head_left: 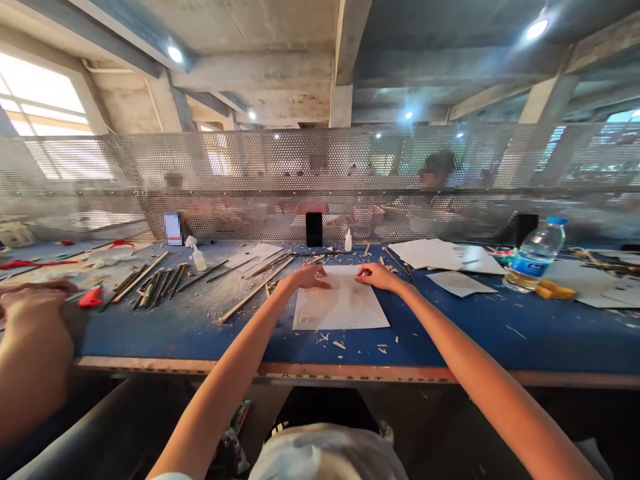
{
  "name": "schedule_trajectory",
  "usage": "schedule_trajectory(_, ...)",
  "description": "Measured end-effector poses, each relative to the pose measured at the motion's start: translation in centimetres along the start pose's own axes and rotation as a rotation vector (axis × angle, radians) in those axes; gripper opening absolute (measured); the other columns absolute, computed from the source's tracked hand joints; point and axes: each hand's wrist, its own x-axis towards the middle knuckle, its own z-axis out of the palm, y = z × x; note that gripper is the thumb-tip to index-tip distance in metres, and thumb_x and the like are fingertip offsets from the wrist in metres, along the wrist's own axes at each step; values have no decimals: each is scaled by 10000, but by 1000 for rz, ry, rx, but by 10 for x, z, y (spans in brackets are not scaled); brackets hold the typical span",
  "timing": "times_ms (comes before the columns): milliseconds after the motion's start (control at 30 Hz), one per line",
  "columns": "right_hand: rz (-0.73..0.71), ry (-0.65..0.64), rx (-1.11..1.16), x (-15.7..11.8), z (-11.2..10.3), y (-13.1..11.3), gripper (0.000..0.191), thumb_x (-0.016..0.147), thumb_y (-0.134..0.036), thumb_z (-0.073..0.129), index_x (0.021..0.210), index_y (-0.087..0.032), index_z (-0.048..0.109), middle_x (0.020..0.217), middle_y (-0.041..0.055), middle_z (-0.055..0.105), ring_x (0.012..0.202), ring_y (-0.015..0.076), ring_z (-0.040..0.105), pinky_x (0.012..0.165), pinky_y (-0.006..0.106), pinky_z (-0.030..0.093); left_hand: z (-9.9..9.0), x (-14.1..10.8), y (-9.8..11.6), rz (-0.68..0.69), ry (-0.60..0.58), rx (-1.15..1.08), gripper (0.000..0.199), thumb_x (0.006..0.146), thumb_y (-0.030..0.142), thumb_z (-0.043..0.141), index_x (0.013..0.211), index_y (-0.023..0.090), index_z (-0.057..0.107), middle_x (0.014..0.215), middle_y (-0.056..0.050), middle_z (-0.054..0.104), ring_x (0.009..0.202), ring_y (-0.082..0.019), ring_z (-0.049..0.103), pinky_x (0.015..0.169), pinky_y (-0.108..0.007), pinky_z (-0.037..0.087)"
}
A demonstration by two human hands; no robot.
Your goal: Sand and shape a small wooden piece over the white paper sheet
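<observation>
My left hand [310,275] and my right hand [377,277] both rest on a white paper sheet [340,305], near its top edge, with their fingertips pointing toward each other. Neither hand appears to hold anything. A long thin wooden stick [255,291] lies just left of the sheet, close to my left hand. Small wood shavings [325,339] are scattered below the sheet. At the far left, another person's hand [35,313] rests at the table's edge, apart from mine.
The blue worktable [500,333] holds bundled wooden sticks [150,287], a red cutter [91,297], white glue bottles [199,260], a black phone [314,229], paper sheets [445,255] and a plastic water bottle [537,257]. A perforated metal screen [320,160] runs along the far side.
</observation>
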Motion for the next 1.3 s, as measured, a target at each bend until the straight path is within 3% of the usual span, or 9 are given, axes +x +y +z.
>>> schedule_trajectory(367,9,39,-236,-10,-11,-18,185,959,-392,717,899,-228,778,840,52,781,792,219,688,672,277,379,2,-2,0,12,23,0,523,905,543,872,1287,208,750,1365,-132,689,1292,-351,632,1078,-403,510)
schedule_trajectory(567,36,134,-304,-11,0,-37,209,995,-377,695,922,-204,786,952,71,819,879,219,725,685,267,383,3,-3,0,14,32,-33,522,915,526,866,1298,192,746,1386,-156,670,1308,-372,622,1111,-436,498)
schedule_trajectory(733,57,91,-366,-13,5,-46,186,990,-388,711,969,-227,799,1018,74,835,941,243,751,696,272,395,6,-1,-4,37,44,-25,503,913,529,863,1272,195,750,1366,-145,681,1289,-362,631,1110,-429,498)
schedule_trajectory(1100,28,-36,-194,-8,-4,-31,165,934,-367,745,919,-207,782,924,62,817,849,222,729,682,274,413,6,1,-9,43,46,-19,538,896,575,853,1282,215,750,1386,-128,680,1291,-355,635,1072,-384,505)
schedule_trajectory(1300,2,-54,-155,-8,-8,-25,308,918,-382,762,1168,-211,817,918,61,805,792,212,700,669,282,410,6,2,-9,54,42,-22,519,895,542,861,1291,225,752,1345,-120,698,1270,-352,647,1084,-417,516)
